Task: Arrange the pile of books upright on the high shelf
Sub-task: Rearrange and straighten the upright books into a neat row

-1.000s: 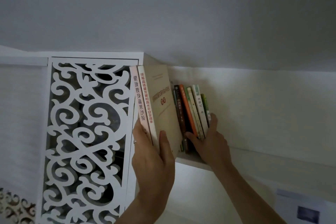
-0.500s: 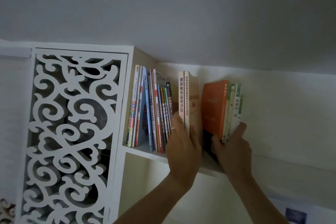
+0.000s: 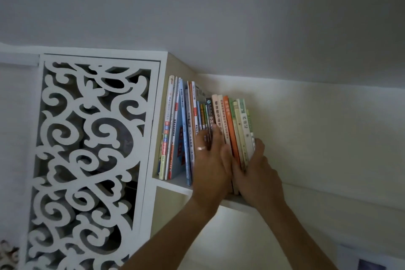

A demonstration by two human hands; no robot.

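Books (image 3: 221, 125) stand in one row on the high shelf (image 3: 173, 184), against the cabinet wall. I have my left hand (image 3: 210, 160) flat on the spines, fingers straight; my right hand (image 3: 256, 173) curls round the outer end books. I'd squeeze leftward evenly, keeping the bottoms flush so none tips.

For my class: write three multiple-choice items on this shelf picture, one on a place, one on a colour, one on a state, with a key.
1. Where is the carved white panel? A left of the books B right of the books C above the books
2. What colour is the book between the cream and pale green spines? A blue B orange C black
3. How do the books stand? A in a flat pile B upright in a row C scattered

Key: 1 A, the panel borders the shelf's left; 2 B, orange spine; 3 B, the left hand and right hand press the row together.
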